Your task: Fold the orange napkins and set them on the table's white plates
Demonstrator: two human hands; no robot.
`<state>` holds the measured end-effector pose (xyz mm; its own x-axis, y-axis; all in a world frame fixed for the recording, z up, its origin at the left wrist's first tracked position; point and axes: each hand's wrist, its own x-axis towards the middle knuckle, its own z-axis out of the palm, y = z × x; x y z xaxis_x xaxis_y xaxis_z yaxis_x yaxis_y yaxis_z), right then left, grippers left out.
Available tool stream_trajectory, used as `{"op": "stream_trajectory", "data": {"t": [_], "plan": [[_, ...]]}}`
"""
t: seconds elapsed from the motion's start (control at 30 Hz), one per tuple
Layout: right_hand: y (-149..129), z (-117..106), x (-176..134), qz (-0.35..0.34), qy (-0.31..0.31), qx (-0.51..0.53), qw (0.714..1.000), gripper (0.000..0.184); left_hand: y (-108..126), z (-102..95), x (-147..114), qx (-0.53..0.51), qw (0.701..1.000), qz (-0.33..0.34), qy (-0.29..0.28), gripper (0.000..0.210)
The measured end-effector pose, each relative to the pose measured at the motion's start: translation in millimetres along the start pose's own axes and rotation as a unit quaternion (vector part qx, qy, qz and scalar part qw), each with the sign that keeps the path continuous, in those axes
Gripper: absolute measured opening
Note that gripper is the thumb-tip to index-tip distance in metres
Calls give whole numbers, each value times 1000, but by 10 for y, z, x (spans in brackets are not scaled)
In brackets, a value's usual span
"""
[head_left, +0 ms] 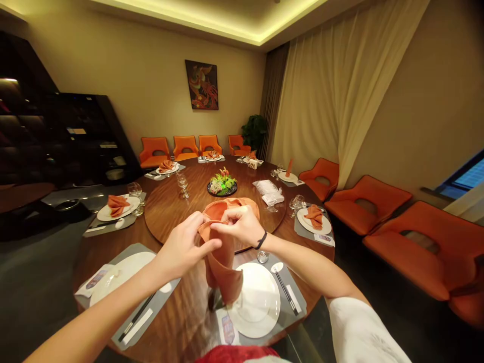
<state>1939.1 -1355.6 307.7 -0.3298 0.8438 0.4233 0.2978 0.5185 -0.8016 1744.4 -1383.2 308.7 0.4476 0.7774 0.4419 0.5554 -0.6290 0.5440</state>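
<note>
Main risk: the orange napkin (223, 264) is soft and held only near its top, so the rolled lower part could unroll or sag if either pinch loosens. Uneven pulling between the hands would probably skew the folded rim, and a thumb pressing too hard could flatten the opening. Second risk: the loose lower end hangs over the left edge of the near plate (260, 302), so a low swing might brush that plate or nudge the printed card (228, 330) toward the near edge of the table (189, 312). Whether cloth and plate touch, can't tell. The right wrist passes above a small glass (262, 256) by the far edge of the grey placemat (291, 275); dropping the forearm could knock it. Grip: right hand (244, 224) has thumb and fingers closed in a tight pinch on the upper edge of the cloth. Left hand (185, 242) holds the same edge from the other side, narrow gap, thumb laid across the front, fingertips at the rim; exact pressure unclear. Napkin is up in the air, roughly upright, between the near edge of the table and the turntable (166, 217), lower end just left of the plate's middle.
</note>
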Motion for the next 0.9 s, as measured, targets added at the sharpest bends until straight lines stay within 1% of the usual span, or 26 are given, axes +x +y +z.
{"op": "stream_trajectory", "data": {"t": [0.07, 0.1, 0.13, 0.2, 0.23, 0.27, 0.33, 0.37, 0.43, 0.47, 0.53, 0.6, 0.67, 0.73, 0.83, 0.9], "plan": [[24, -43, 8, -32, -8, -37, 999, 46, 18, 4, 41, 42, 999, -16, 11, 35], [42, -94, 26, -43, -25, -52, 997, 45, 22, -15, 68, 52, 998, -19, 12, 33], [68, -171, 57, -48, -55, -67, 995, 44, 20, -52, 99, 58, 998, -18, 11, 32], [136, -400, 155, -56, -141, -116, 981, 42, -9, -176, 164, 71, 997, -11, 7, 34], [175, -546, 220, -59, -182, -155, 969, 42, -38, -259, 195, 82, 997, -7, 7, 33], [215, -704, 292, -64, -209, -199, 955, 42, -73, -351, 224, 95, 995, -2, 8, 33], [278, -1021, 443, -73, -227, -278, 931, 44, -158, -540, 269, 117, 993, -2, 14, 33], [294, -1161, 514, -76, -229, -296, 924, 43, -201, -629, 285, 120, 993, -5, 18, 34], [283, -1368, 636, -82, -257, -284, 920, 39, -276, -781, 305, 102, 994, -19, 22, 34], [256, -1430, 682, -86, -278, -266, 919, 37, -305, -841, 311, 83, 996, -30, 17, 33], [168, -1481, 744, -99, -313, -235, 915, 34, -350, -929, 313, 41, 997, -59, 4, 32], [55, -1472, 772, -118, -318, -221, 915, 32, -384, -984, 305, 7, 994, -109, 8, 31], [-54, -1448, 782, -139, -298, -210, 921, 31, -413, -1018, 288, -21, 986, -163, 23, 33], [-141, -1435, 790, -152, -267, -197, 931, 31, -432, -1032, 266, -44, 979, -198, 25, 36], [-213, -1453, 835, -153, -235, -180, 943, 32, -442, -1017, 249, -65, 975, -210, 13, 39], [-213, -1490, 909, -152, -232, -176, 945, 32, -451, -991, 263, -67, 974, -214, 17, 39]]}}
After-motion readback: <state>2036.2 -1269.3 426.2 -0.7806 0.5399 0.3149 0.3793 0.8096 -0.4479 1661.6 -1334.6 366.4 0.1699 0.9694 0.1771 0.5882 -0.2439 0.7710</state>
